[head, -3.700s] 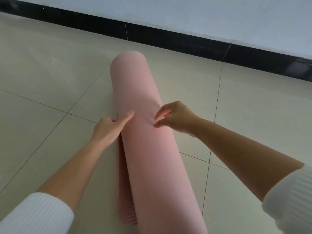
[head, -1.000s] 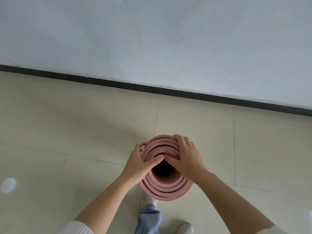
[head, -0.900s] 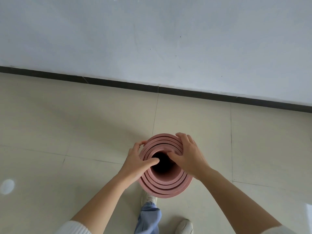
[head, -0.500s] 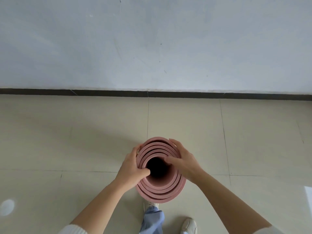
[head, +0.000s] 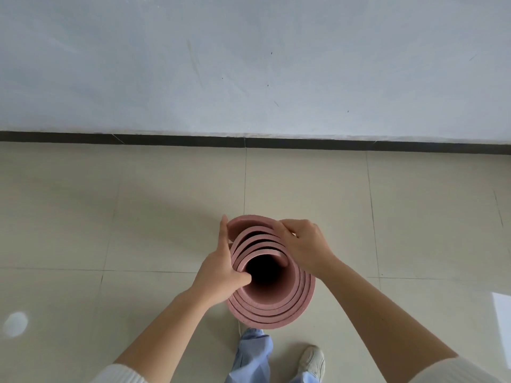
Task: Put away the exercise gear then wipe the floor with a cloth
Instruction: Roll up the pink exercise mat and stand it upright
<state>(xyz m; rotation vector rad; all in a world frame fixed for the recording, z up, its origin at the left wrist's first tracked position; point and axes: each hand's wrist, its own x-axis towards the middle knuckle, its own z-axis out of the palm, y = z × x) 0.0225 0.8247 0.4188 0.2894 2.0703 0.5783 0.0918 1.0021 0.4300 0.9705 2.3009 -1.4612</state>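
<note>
So compared to half a second back, the right hand [head: 307, 247] has pulled its thumb out of the hollow middle and slid over to the far-right side of the rim, and the left hand [head: 221, 272] has stretched its fingers up along the outside of the roll. A few seconds before that the pink mat [head: 276, 313] was lying flat on the floor [head: 166, 217]; now it's standing on end right in front of the person, and the view looks straight down into the dark hole in the centre. The spiral looks a bit loose, with the outer layer gapping away on the far side. Left hand: the thumb is hooked inside the core while the fingers run up the outer left wall, so it's gripping the rolled layers between them. Right hand: the fingers are curled over the top edge at the upper right, pinching the outer wraps. The two hands sit on opposite sides of the roll, not touching each other. The mat stands a little way out from the white wall [head: 249, 64] and its dark skirting strip [head: 304, 145], not leaning on either. Just below the roll there's a pale blue trouser leg [head: 251, 352] and a white shoe [head: 312, 360]. A white ribbed sleeve [head: 119, 375] peeks in at the bottom left.
</note>
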